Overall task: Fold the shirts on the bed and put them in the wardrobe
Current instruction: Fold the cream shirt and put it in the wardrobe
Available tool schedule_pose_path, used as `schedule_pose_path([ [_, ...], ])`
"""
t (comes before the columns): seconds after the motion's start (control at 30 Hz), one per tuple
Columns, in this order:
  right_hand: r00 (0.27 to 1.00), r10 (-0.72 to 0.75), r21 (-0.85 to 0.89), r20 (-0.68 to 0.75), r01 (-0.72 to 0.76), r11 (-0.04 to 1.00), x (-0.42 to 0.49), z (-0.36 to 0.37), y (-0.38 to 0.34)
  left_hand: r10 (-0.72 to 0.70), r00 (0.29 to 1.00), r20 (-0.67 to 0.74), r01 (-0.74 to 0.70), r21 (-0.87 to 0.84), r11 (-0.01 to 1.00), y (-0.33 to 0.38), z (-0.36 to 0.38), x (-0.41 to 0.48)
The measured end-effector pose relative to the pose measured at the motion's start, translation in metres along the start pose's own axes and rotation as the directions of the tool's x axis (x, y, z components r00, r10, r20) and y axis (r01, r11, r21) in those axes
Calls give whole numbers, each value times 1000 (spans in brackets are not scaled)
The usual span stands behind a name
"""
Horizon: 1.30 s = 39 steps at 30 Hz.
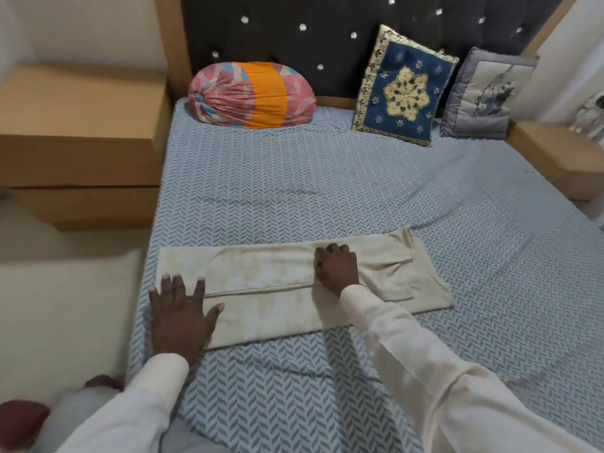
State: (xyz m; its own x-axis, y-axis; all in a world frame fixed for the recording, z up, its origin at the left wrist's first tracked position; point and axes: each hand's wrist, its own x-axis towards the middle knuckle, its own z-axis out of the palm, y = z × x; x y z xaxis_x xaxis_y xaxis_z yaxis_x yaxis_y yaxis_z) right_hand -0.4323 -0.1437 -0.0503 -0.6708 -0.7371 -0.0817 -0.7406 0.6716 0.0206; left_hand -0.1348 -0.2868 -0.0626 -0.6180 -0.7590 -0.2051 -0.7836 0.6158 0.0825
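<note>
The big bed (pixel 327 191) has a blue and white sheet. A cream shirt (pixel 261 279) lies flat on it at the 6 o'clock side, folded into a long strip. A round pink and orange pillow (pixel 251 94) sits at 11 o'clock, a blue cushion (pixel 403 88) at 1 o'clock and a grey cushion (pixel 487 94) at 2 o'clock. The left hand (pixel 181 312) lies flat, fingers spread, on the shirt's 9 o'clock end. The right hand (pixel 336 268) rests on the shirt's middle with bent fingers. I cannot tell if it pinches the cloth.
</note>
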Motion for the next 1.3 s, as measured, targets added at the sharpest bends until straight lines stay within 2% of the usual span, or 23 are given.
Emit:
schedule_pose_path([
  [0.1, 993, -120, 2, 11, 120, 993, -5, -2, -56, -151, 986, -75, 137, -168, 976, -20, -16, -17],
  [0.17, 975, -223, 30, 16, 223, 974, -11, -1, -98, -267, 964, -12, 250, -309, 918, -30, -24, -28],
  [0.3, 918, -396, 132, 35, 388, 912, -21, -2, -176, -403, 908, 110, 398, -523, 754, -38, -28, -44],
  [0.37, 896, -442, 202, 48, 424, 883, -25, -9, -216, -431, 877, 213, 473, -539, 697, -44, -27, -50],
  [0.43, 901, -429, 275, 70, 396, 876, -30, -18, -256, -446, 852, 275, 521, -532, 667, -50, -27, -53],
  [0.5, 926, -341, 316, 159, 279, 907, -31, -28, -289, -419, 855, 306, 516, -586, 625, -53, -27, -53],
  [0.57, 931, -274, 278, 242, 204, 939, -29, -37, -316, -360, 881, 306, 468, -676, 569, -57, -25, -54],
  [0.63, 923, -265, 190, 278, 218, 957, -26, -42, -329, -345, 905, 248, 403, -759, 512, -56, -26, -58],
  [0.7, 927, -244, 180, 284, 198, 964, -22, -45, -333, -355, 919, 173, 336, -813, 475, -53, -28, -61],
  [0.8, 937, -181, 320, 299, 80, 944, -12, -47, -325, -339, 939, 54, 225, -842, 489, -45, -32, -65],
  [0.87, 919, -126, 489, 374, -80, 868, 0, -50, -308, -339, 941, -24, 167, -835, 525, -38, -36, -67],
  [0.9, 898, -115, 590, 426, -179, 788, 6, -51, -295, -334, 940, -71, 138, -815, 562, -35, -37, -67],
  [0.97, 831, -104, 738, 546, -419, 529, 10, -55, -264, -263, 953, -150, 61, -756, 651, -27, -35, -66],
  [1.0, 808, -90, 756, 582, -496, 428, 11, -55, -247, -203, 965, -165, 21, -725, 689, -23, -32, -64],
  [1.03, 807, -75, 764, 586, -519, 383, 11, -53, -228, -144, 976, -165, -13, -700, 714, -16, -30, -63],
  [1.2, 858, -34, 804, 512, -465, 370, 8, -36, -179, 57, 993, -105, -108, -578, 809, 12, -14, -61],
  [1.3, 883, -17, 776, 470, -404, 485, 10, -21, -177, 119, 992, -53, -129, -491, 862, 19, -4, -58],
])
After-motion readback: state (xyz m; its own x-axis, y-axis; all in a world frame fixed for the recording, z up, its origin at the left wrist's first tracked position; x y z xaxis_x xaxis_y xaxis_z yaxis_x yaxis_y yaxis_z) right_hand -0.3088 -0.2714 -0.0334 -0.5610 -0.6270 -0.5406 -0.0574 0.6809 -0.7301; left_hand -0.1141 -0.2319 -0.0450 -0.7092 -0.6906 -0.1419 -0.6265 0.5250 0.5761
